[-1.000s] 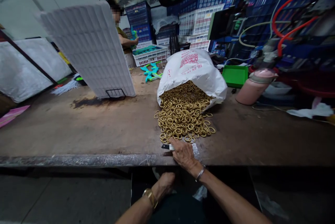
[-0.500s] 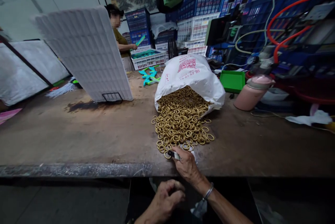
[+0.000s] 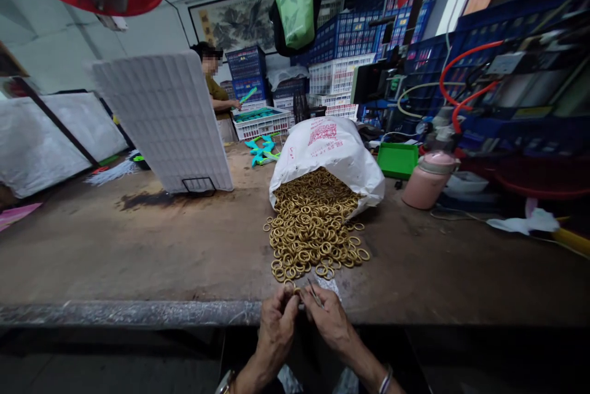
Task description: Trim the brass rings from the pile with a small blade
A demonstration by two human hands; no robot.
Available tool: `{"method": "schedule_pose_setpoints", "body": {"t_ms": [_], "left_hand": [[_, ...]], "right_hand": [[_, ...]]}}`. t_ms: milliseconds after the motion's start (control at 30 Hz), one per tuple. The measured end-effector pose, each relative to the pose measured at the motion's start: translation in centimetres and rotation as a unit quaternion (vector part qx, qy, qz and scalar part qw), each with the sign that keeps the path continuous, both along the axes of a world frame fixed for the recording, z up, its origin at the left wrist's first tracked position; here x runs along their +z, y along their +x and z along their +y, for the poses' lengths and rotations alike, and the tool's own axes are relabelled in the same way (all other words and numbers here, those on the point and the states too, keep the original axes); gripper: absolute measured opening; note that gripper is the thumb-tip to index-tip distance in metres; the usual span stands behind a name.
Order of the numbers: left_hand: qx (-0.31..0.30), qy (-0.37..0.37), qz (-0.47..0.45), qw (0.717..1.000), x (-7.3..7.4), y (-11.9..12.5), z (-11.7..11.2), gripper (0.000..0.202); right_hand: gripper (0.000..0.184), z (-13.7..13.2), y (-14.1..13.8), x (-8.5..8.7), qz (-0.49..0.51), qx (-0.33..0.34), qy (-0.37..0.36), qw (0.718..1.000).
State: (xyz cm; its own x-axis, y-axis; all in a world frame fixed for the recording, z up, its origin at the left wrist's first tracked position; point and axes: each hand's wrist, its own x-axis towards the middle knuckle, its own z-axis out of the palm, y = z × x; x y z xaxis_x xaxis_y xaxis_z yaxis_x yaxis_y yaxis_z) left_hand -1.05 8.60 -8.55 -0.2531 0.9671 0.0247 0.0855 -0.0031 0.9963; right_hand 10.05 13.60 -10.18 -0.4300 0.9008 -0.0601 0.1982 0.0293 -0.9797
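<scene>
Pinching, by the look of it, a small gold ring [image 3: 297, 291] in the left hand [image 3: 276, 325], with thumb and fingers curled in and almost touching. Gripping a thin tool [image 3: 315, 294] in the right hand [image 3: 330, 323], also curled nearly closed, with the dark tip poking up past the fingers. Too small to tell about a second ring in the left fingers. Working with both hands close together at the front edge of the table [image 3: 138, 259].

Just past the fingertips, on the table: a big heap of gold rings [image 3: 308, 240], spread out from the open mouth of a white bag [image 3: 322, 148] lying on its side. Right of the bag: a green tray [image 3: 397, 160] and a pink bottle [image 3: 428, 180]. Left of the bag: a tall white board [image 3: 166, 123], tilted, in a black wire stand [image 3: 198, 185]. Farther back: another person [image 3: 216, 90], near a white crate [image 3: 265, 125].

Seems to be at the step of keeping one ring still and putting the tool up to it. Cannot tell about the tip, touching the ring or only close by. Likely to call next for a steady pinch on the ring, a light push with the tool, and good care to keep the tip away from the left fingers.
</scene>
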Motion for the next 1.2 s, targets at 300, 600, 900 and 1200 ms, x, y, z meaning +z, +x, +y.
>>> {"method": "schedule_pose_setpoints", "body": {"t_ms": [300,600,900,1200], "left_hand": [[-0.004,0.034,0.064,0.997,0.8,0.2,-0.6,0.017],[-0.061,-0.104,-0.132,0.984,1.2,0.3,-1.0,0.032],[-0.073,-0.093,-0.233,0.965,1.6,-0.3,-1.2,0.034],[-0.057,-0.082,-0.157,0.983,1.6,-0.6,-1.0,0.035]], "right_hand": [[0.038,-0.3,0.0,1.0,0.050,-0.018,-0.089,0.995],[0.030,-0.1,0.0,2.5,0.023,-0.017,-0.010,1.000],[0.026,0.3,0.6,1.2,-0.110,-0.031,0.120,0.986],[0.021,-0.9,0.3,1.5,-0.255,0.086,0.197,0.943]]}}
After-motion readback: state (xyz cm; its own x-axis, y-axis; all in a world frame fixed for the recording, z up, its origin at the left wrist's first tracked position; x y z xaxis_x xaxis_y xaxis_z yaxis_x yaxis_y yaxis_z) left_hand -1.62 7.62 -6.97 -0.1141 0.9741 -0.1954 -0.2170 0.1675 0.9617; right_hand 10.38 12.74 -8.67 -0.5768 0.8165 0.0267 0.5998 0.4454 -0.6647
